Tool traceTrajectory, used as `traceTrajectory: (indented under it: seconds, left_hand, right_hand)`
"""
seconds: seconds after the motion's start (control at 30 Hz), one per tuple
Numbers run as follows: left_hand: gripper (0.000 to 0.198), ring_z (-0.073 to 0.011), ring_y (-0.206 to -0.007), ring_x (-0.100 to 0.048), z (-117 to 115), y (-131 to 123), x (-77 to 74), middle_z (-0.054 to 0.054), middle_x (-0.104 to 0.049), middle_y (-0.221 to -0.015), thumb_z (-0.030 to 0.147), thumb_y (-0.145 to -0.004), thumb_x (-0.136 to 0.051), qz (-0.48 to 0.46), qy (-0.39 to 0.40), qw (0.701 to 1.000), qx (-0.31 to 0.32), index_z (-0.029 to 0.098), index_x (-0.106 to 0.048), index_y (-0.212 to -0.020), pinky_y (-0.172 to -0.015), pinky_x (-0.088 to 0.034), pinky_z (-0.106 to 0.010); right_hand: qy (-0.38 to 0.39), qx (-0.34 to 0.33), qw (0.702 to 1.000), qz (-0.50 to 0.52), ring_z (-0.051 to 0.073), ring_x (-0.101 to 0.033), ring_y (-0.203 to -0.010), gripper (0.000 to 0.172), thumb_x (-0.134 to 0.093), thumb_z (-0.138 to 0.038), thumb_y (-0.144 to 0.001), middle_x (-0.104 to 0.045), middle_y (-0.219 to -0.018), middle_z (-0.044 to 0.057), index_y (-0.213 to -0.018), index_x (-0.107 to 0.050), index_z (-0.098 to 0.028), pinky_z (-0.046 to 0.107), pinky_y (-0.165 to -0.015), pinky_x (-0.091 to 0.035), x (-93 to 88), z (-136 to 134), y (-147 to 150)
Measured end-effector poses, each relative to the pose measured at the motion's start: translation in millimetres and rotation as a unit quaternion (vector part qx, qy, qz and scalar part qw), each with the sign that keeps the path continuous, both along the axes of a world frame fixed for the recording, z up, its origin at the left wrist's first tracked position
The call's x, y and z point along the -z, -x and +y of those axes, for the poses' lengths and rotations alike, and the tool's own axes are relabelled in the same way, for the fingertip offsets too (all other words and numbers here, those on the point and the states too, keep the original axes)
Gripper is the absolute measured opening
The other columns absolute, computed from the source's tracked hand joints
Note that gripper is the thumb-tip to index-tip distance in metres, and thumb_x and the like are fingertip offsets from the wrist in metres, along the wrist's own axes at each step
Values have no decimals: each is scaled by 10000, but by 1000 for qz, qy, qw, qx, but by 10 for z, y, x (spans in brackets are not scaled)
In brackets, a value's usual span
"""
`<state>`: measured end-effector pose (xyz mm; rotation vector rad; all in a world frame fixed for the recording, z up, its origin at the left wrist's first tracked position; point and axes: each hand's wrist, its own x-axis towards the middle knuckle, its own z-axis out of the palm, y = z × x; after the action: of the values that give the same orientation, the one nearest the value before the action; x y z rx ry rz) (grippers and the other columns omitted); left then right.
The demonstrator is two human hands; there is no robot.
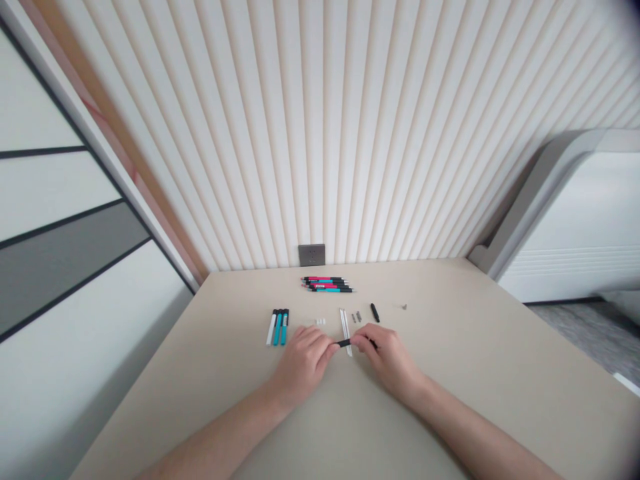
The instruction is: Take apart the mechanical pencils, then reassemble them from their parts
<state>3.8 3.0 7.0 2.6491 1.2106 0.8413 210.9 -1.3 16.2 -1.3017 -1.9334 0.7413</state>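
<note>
My left hand (303, 360) and my right hand (387, 357) meet near the middle of the beige table (450, 347), both pinching a black pen barrel (344, 343) between their fingers. Its far end is hidden behind my right fingers. Just beyond it lies a slim white tube (345, 327), partly under the barrel. Small white parts (320, 321) sit near my left hand, and small metal parts (356, 317) lie near my right. A short black piece (375, 313) lies farther ahead. A bundle of pink, teal and black pens (327, 285) lies at the back, with 3 white and teal pens (278, 327) to the left.
A tiny grey part (404, 307) lies toward the right. A ribbed cream wall (320, 133) rises behind the table, with a grey wall socket (311, 255) at the table's back edge. A white cabinet (565, 227) stands right, and a panelled door (60, 200) stands left.
</note>
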Motion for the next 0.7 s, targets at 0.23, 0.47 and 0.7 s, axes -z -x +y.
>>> traceTrajectory:
  seconds: [0.23,0.47,0.7]
  left_hand:
    - [214,-200,-797,-563,-4,14,-24,-38,-620,-815,289,-990,-441,-34,14,999,-9,178,-585,-877,-732,-430,-336]
    - [174,-208,-812,-568,5,14,-19,-40,-626,-831,268,-981,-456,-32,29,999,-16,183,-583,-897,-746,-434,-345]
    - [254,-199,-784,-570,4,8,-28,-33,-619,-782,245,-997,-401,-33,38,999,-19,185,-574,-821,-742,-435,-342]
  right_hand:
    - [28,14,998,47,136,-579,-687,293,-510,-356,-920,-679,-857,17,-1116,-663,-202,227,-612,-417,18,19,-17]
    - [15,-2,999,48,146,-577,-712,190,-559,-320,-901,-705,-860,15,-949,-711,-217,242,-644,-418,8,32,-25]
    - [-82,9,996,21,167,-627,-791,209,-494,-318,-945,-700,-924,39,-989,-680,-233,263,-724,-464,-89,83,-189]
